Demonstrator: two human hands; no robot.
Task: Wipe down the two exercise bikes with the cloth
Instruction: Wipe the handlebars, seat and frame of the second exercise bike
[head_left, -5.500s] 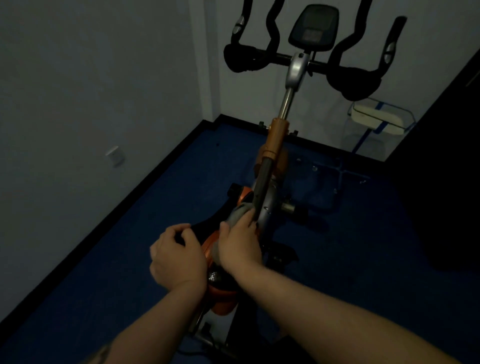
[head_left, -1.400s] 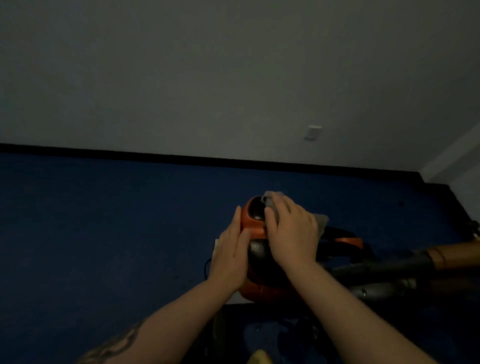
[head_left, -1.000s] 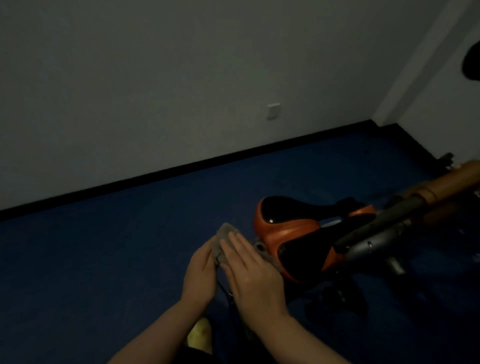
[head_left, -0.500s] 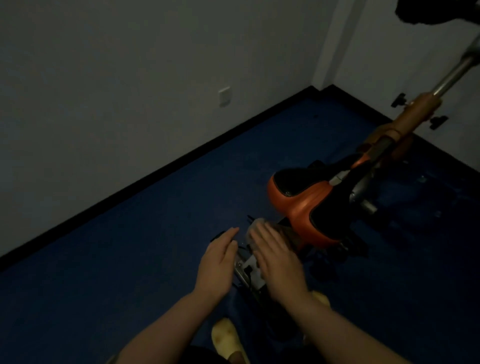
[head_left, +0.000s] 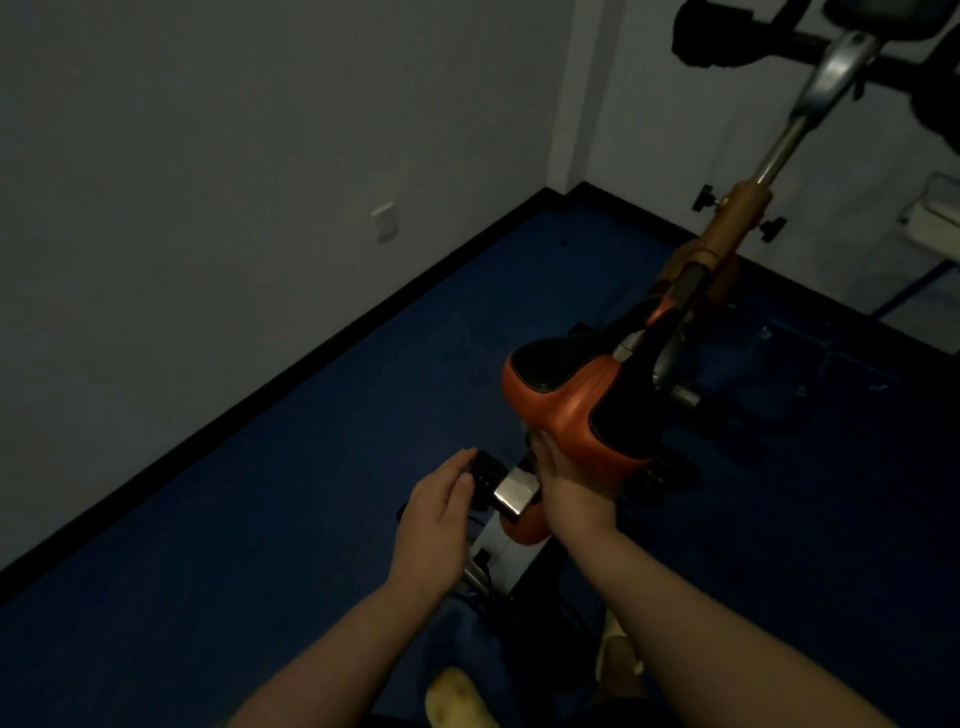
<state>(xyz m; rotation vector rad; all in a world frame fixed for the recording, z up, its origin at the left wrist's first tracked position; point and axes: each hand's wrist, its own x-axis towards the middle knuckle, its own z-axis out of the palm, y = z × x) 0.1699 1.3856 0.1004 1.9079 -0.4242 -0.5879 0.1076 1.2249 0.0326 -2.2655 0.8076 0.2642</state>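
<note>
Reaching under the saddle (head_left: 571, 410) with right hand (head_left: 566, 488), grip hidden, probably wiping; left hand (head_left: 436, 514) open, fingers relaxed, near the post (head_left: 511, 493) for balance.

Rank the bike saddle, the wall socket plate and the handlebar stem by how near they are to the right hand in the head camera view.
From the right hand:
1. Bike saddle, directly above the fingers.
2. Wall socket plate, up on the left wall.
3. Handlebar stem, top right.
</note>
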